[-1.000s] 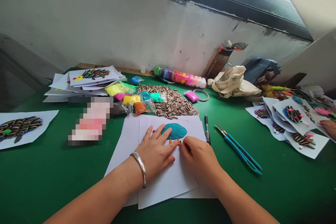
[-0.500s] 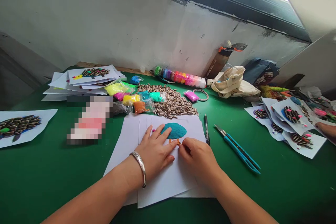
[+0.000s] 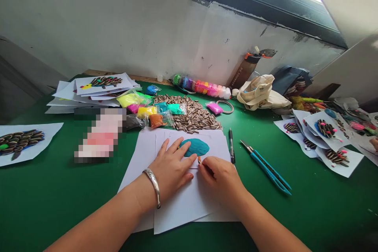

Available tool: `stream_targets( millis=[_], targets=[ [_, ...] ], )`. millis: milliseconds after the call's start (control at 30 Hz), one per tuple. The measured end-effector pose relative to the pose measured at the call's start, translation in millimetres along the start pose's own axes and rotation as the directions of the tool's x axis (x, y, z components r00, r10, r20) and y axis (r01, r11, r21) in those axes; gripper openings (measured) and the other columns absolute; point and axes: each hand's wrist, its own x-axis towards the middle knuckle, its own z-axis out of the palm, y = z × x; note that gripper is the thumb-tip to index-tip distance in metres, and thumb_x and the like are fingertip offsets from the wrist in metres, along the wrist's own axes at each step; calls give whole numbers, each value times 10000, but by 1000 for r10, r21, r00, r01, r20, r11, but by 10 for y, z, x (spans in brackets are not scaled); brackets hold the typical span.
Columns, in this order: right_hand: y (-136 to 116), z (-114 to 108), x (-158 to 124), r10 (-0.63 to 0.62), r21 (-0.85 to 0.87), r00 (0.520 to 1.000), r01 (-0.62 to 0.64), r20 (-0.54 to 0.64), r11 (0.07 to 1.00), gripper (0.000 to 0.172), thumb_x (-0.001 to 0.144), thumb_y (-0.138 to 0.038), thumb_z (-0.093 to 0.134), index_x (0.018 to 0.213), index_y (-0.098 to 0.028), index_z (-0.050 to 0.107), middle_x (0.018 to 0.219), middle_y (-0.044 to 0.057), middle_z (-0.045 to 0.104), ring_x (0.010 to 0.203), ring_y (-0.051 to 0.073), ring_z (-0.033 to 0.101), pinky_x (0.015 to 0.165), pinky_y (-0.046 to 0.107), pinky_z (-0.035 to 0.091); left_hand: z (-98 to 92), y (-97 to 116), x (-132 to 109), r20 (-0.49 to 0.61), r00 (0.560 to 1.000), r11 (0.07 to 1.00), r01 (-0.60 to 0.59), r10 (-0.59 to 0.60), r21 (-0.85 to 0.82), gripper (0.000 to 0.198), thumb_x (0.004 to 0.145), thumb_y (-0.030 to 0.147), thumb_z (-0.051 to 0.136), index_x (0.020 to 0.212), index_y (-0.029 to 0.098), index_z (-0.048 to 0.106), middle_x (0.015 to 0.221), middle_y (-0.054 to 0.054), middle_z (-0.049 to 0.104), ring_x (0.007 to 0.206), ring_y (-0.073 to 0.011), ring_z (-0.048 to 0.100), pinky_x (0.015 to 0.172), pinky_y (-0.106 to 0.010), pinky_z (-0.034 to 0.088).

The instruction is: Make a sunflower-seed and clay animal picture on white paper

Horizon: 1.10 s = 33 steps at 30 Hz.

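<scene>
My left hand (image 3: 173, 161), with a silver bangle at the wrist, lies flat with fingers spread on a white sheet of paper (image 3: 177, 212). Its fingertips reach over the left part of a flattened oval of blue clay (image 3: 195, 147). Just below the oval is a small piece of orange clay (image 3: 199, 159), partly covered by my fingers. My right hand (image 3: 220, 175) is closed in a pinch against that orange piece. A small dark bit shows at its fingertips, too hidden to name. Behind the paper lies a heap of sunflower seeds (image 3: 195, 117).
A black pen (image 3: 231, 145) and a blue utility knife (image 3: 267, 169) lie right of the paper. Bagged clay, including an orange packet (image 3: 156, 120), sits behind. Seed pictures (image 3: 103, 82) are stacked at left, others (image 3: 336, 156) at right. Another person's hand (image 3: 374, 143) shows at the right edge.
My right hand has shifted slightly left and stays pinched at the orange clay. My left fingers have moved a little, still flat on the paper. The other person's hand has drawn back.
</scene>
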Motion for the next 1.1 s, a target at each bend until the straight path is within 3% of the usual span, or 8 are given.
stream_targets(
  millis=[333, 567, 733, 967, 1100],
  targets=[
    [-66, 51, 67, 106, -101, 994, -102, 37, 990, 267, 878, -235, 452, 616, -186, 460, 584, -20, 558, 536, 100, 461, 542, 244, 233, 22, 2, 12, 37, 999, 1000, 9, -9, -4, 367, 867, 395, 558, 1217, 287, 580, 1407, -106, 470, 1347, -358, 310, 1049, -666, 208],
    [-39, 56, 52, 61, -39, 997, -60, 40, 997, 277, 891, -258, 430, 629, -183, 480, 594, -14, 564, 543, 97, 474, 548, 236, 247, 27, 9, 9, 44, 999, 1000, 13, -14, 13, 379, 870, 402, 549, 1228, 279, 569, 1415, -116, 458, 1345, -353, 315, 1048, -656, 224],
    [-81, 74, 74, 132, -102, 991, -128, 32, 986, 251, 856, -231, 459, 611, -183, 478, 580, -13, 554, 523, 100, 443, 534, 250, 226, 45, 8, 7, 38, 999, 1000, 11, -11, 10, 374, 867, 398, 548, 1221, 280, 574, 1411, -110, 465, 1344, -356, 315, 1047, -659, 221],
    [5, 29, 50, 206, 111, 978, -203, -16, 973, 294, 888, -337, 459, 639, -191, 517, 576, -26, 559, 529, 97, 464, 530, 227, 260, 1, 34, 20, 53, 999, 1000, 5, -6, 8, 411, 864, 408, 567, 1251, 274, 551, 1424, -126, 442, 1355, -358, 295, 1050, -664, 208],
    [23, 11, 26, 200, 2, 979, -200, -33, 980, 282, 862, -301, 484, 604, -189, 496, 554, -30, 550, 512, 96, 449, 528, 238, 237, -5, 49, 22, 60, 998, 1000, -8, 8, -1, 463, 861, 451, 564, 1294, 297, 513, 1427, -124, 441, 1359, -358, 289, 1050, -670, 200]
  ],
)
